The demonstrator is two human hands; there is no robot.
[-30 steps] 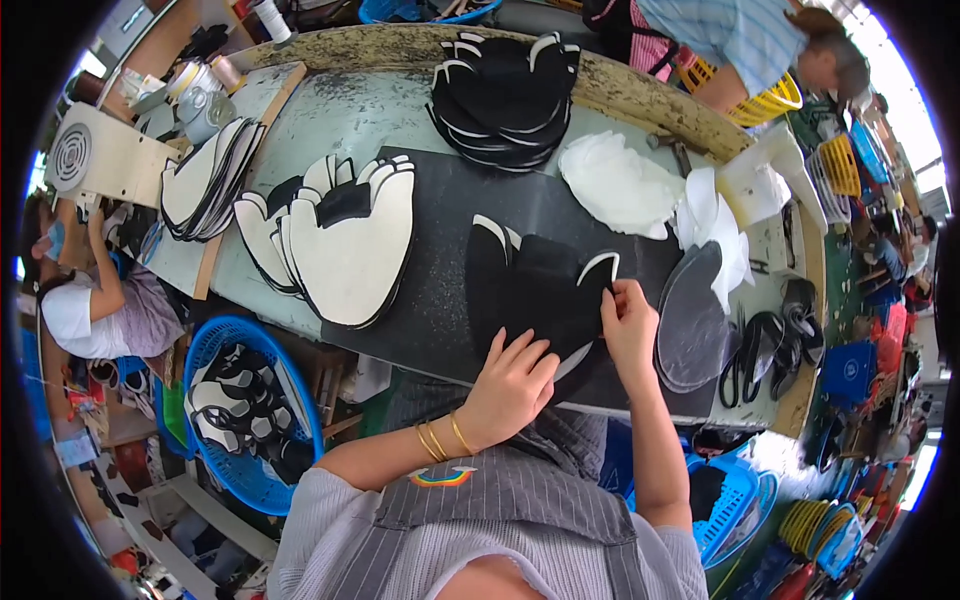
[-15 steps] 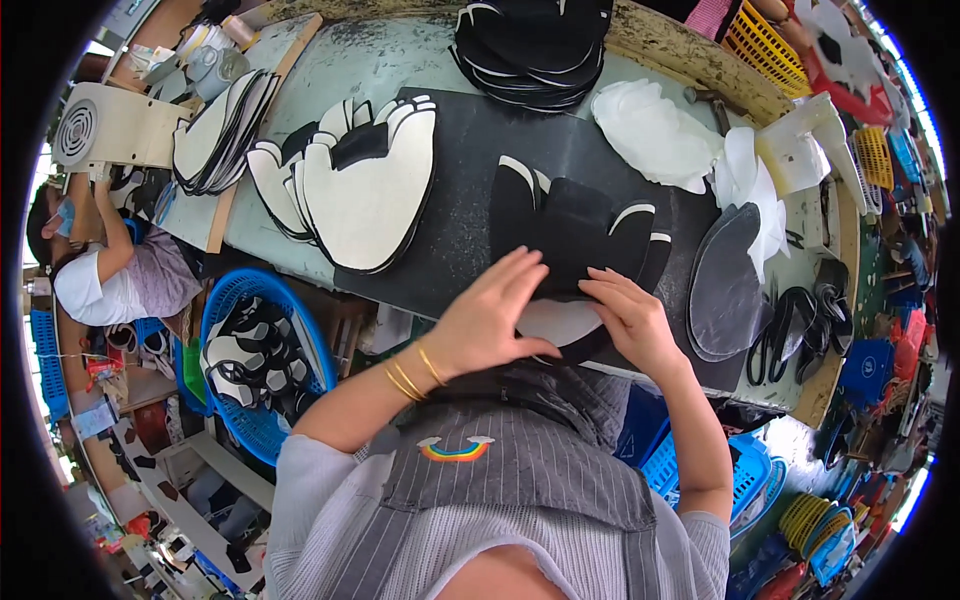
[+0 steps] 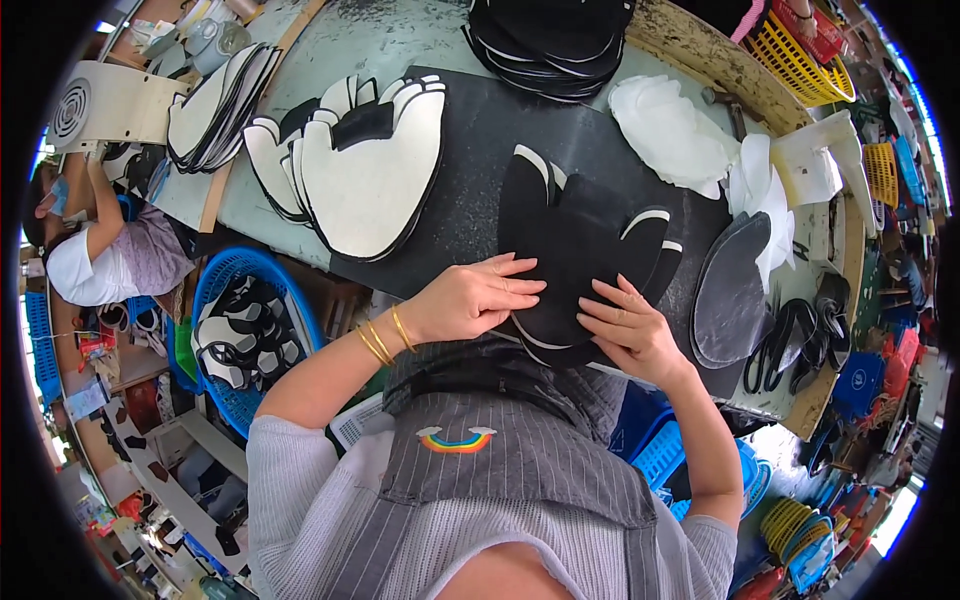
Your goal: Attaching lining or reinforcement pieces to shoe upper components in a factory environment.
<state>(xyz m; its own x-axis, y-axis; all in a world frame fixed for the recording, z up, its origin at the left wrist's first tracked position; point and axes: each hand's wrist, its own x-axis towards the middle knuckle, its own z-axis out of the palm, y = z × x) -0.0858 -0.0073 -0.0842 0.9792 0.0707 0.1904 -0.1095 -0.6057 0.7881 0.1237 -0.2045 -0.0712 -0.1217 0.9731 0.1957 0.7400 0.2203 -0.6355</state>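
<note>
In front of me lie overlapping black shoe upper pieces (image 3: 570,240) with white edges, their rounded ends toward me. My left hand (image 3: 475,298) rests on the left edge of the top piece, fingers stretched to the right, its thumb mostly hidden. My right hand (image 3: 632,330) lies on the right side of the same piece, fingers spread. Left of them is a fanned pile of white-faced shoe upper pieces (image 3: 370,200) edged in black. A tall stack of black pieces (image 3: 550,45) stands at the far side. All of these lie on or by a dark board (image 3: 462,215).
To the right are white sheet pieces (image 3: 668,135), dark oval pieces (image 3: 732,290), a hammer (image 3: 735,115) and scissors (image 3: 765,350). A blue basket (image 3: 310,320) of cut parts stands left, below the table. Beyond it a co-worker (image 3: 120,245) sits by a beige machine (image 3: 125,105).
The pale patch at the near end of the black piece no longer shows; black now covers it. My left hand has turned, its fingers now pointing right, and my right fingers have spread.
</note>
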